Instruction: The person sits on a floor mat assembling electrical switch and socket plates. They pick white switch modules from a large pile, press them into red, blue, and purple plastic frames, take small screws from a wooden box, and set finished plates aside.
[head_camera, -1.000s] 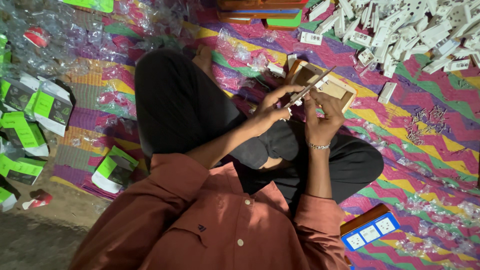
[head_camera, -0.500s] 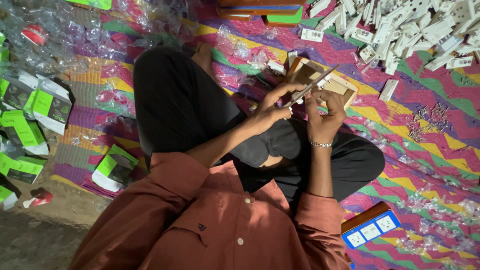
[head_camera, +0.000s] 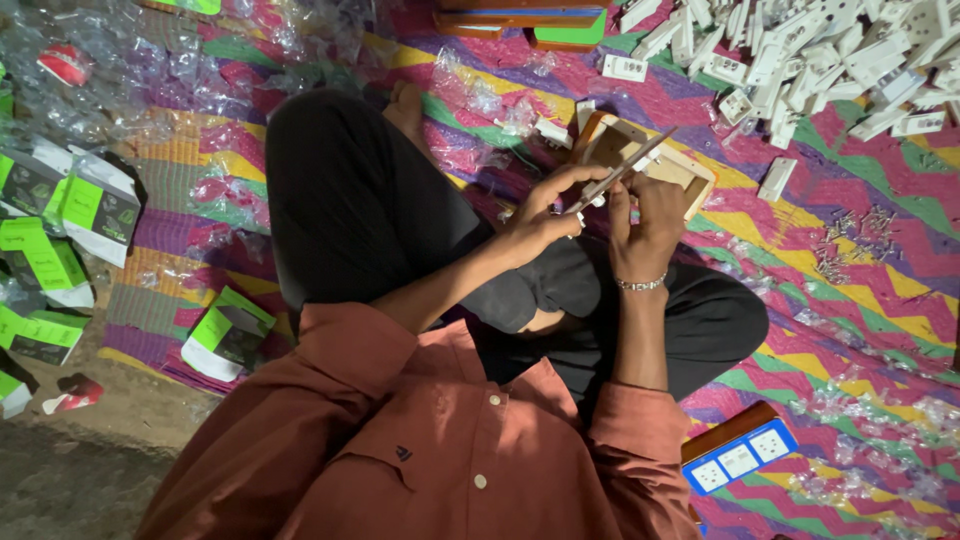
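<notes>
Apparently, screwdriver (head_camera: 622, 170) held between both hands (head_camera: 590, 215).

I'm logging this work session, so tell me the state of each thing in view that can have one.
left hand: gripping the screwdriver.
right hand: closed on a small white part, bracelet on wrist.
screwdriver: held slanted, tip hidden.
wooden box: open, lying on the mat past the hands.
finished switchboard: assembled, face up.
white switch parts: loose heap.
green cartons: scattered, some open.
</notes>
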